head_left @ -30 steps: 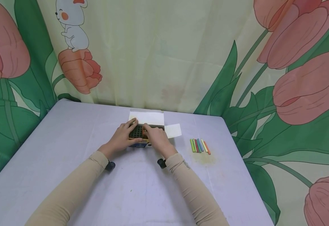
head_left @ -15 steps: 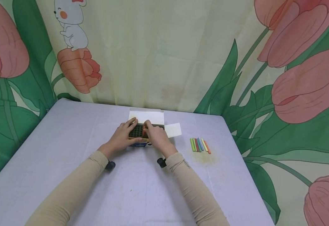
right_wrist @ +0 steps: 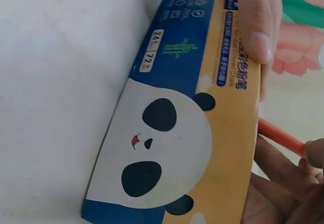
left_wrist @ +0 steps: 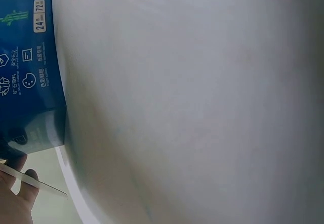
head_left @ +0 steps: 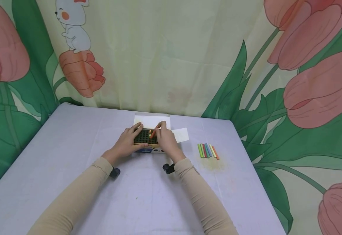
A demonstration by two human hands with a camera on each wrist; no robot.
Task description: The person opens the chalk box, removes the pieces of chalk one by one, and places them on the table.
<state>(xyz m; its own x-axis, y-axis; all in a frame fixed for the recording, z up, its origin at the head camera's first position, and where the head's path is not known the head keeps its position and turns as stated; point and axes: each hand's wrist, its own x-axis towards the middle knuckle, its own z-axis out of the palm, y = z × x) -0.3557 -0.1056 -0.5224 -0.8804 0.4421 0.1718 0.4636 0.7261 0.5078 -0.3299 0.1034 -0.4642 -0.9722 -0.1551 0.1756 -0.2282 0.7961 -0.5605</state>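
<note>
A chalk box (head_left: 147, 150) stands with its lid raised at the back of the table; its front carries a panda face (right_wrist: 167, 148), blue below and orange above. Inside is a dark holder (head_left: 141, 137) with rows of round holes. My left hand (head_left: 125, 142) grips the box's left end, thumb (right_wrist: 260, 44) along the front top edge and fingers at the far side. Over the holder, my right hand (head_left: 168, 141) pinches a red-orange chalk stick (right_wrist: 281, 136), which tilts down toward the holes. Beside it, a couple of chalk tips (head_left: 150, 132) show in the holder.
Several coloured chalk sticks (head_left: 207, 151) lie in a row on the white tablecloth (head_left: 141, 202), right of the box. A white side flap (head_left: 181, 135) sticks out to the right, and the raised lid (head_left: 152, 121) stands behind. A printed curtain (head_left: 171, 65) hangs beyond the table.
My right hand has risen and moved slightly right, drawing the red-orange chalk stick upward so that more of it shows. My left hand stays on the box.
</note>
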